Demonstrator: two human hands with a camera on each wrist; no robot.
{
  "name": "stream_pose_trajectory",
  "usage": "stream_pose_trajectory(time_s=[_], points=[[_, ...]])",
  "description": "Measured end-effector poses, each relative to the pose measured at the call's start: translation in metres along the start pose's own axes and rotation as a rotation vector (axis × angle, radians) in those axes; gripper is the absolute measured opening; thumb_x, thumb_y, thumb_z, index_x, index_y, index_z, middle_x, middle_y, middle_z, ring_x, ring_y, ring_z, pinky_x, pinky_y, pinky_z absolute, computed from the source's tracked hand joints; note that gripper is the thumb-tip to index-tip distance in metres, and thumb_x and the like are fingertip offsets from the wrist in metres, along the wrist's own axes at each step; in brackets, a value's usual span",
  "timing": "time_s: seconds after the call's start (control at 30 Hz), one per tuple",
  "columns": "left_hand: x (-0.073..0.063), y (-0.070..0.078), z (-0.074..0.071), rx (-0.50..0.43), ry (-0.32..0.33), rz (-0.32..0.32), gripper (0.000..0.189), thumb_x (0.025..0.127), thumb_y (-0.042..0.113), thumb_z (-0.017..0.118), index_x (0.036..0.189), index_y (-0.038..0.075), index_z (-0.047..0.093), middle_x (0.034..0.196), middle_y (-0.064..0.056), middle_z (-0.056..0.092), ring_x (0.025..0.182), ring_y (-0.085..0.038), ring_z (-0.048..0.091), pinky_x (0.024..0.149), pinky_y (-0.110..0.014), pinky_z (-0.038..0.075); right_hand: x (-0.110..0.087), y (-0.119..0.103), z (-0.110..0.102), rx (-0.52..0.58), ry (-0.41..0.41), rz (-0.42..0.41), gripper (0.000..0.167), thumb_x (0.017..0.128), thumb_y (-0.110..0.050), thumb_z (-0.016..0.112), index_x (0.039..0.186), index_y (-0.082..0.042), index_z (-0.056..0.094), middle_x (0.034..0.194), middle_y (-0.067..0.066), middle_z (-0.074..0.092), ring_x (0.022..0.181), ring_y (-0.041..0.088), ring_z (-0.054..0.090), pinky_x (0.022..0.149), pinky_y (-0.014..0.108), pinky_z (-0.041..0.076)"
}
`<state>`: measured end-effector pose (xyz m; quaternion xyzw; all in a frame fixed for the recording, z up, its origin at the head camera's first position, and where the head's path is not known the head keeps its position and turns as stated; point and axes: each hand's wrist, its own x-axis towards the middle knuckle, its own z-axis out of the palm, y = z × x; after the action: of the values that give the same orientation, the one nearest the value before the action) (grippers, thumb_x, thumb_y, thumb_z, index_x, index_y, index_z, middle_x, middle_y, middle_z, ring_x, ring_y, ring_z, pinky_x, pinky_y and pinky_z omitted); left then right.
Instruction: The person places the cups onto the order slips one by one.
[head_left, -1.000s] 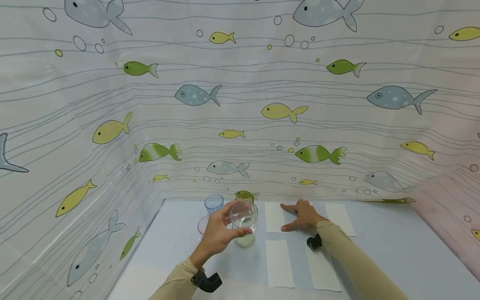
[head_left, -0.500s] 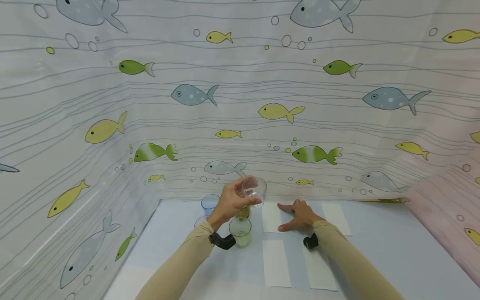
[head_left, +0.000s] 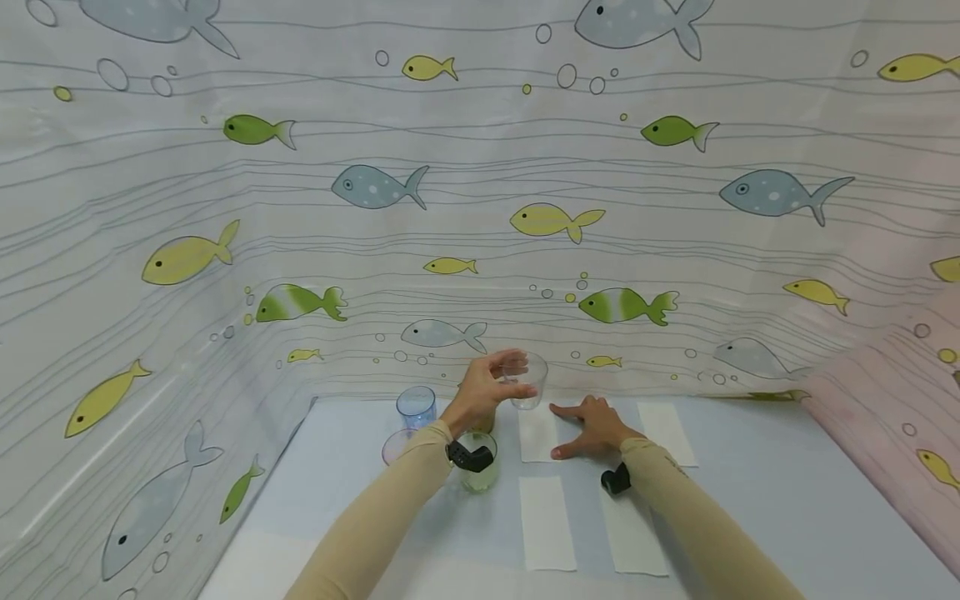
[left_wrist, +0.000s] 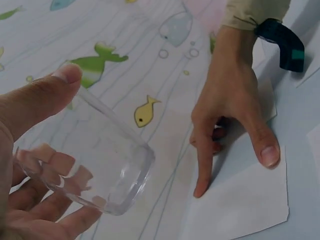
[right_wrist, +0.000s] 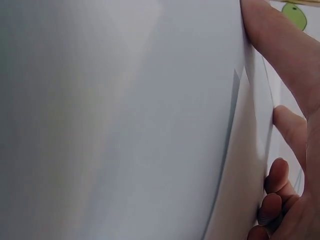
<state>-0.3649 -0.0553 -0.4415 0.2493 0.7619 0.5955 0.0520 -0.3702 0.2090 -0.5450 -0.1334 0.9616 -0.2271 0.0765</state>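
My left hand (head_left: 483, 393) has my thumb and fingers round the clear glass (head_left: 531, 377). Taking the far-left white paper sheet (head_left: 534, 446) as my clock's centre, with 12 o'clock away from me, the glass hangs at about 12, lifted, by the sheet's far end.

What has just changed is the glass's place: a second ago it was in front of the green glass (head_left: 480, 480), at about 8 o'clock; now it has come up and across to the sheet. I judge this puts it clear of the other glasses and next to my other hand's work.

My right hand (head_left: 600, 429) has stayed at 3 o'clock, thumb and index finger spread and touching the sheet, the other fingers tucked under. My two hands are near each other but apart.

The blue glass (head_left: 416, 408) stands between 9 and 10 o'clock, the pink-rimmed glass (head_left: 393, 448) at about 9, partly behind my sleeve (head_left: 390, 512), and an amber glass (head_left: 486, 422) also at about 9, mostly hidden by my left hand. All rest on the bench (head_left: 757, 492).
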Motion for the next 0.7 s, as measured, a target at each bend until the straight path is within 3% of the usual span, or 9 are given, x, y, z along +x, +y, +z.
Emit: stream_pose_trajectory(time_s=[0.2,0.43,0.7], points=[[0.007,-0.012,0.012,0.013,-0.053,-0.055,0.070,0.087,0.018,0.090,0.148,0.004,0.058,0.149,-0.020,0.062,0.138,-0.039,0.060,0.113,-0.054,0.052,-0.001,-0.003,0.000,-0.010,0.005,-0.006,0.099,0.067,-0.063,0.095,0.152,-0.030,0.059,0.116,0.016,0.055,0.099,0.026,0.044,0.085,0.042,0.041],[0.019,-0.028,0.029,-0.008,-0.080,-0.125,0.069,0.084,0.012,0.091,0.144,0.000,0.060,0.143,-0.020,0.066,0.133,-0.037,0.064,0.112,-0.048,0.054,0.004,0.000,0.000,-0.031,-0.007,-0.002,0.099,0.066,-0.064,0.095,0.148,-0.018,0.064,0.112,0.011,0.052,0.102,0.027,0.044,0.089,0.045,0.043],[0.028,-0.038,0.036,0.032,-0.114,-0.169,0.067,0.083,0.009,0.091,0.141,-0.002,0.059,0.143,-0.025,0.064,0.133,-0.039,0.062,0.112,-0.051,0.053,0.003,0.001,0.000,-0.013,0.006,-0.003,0.099,0.067,-0.062,0.096,0.147,-0.014,0.065,0.112,0.011,0.052,0.104,0.028,0.045,0.095,0.050,0.044]])
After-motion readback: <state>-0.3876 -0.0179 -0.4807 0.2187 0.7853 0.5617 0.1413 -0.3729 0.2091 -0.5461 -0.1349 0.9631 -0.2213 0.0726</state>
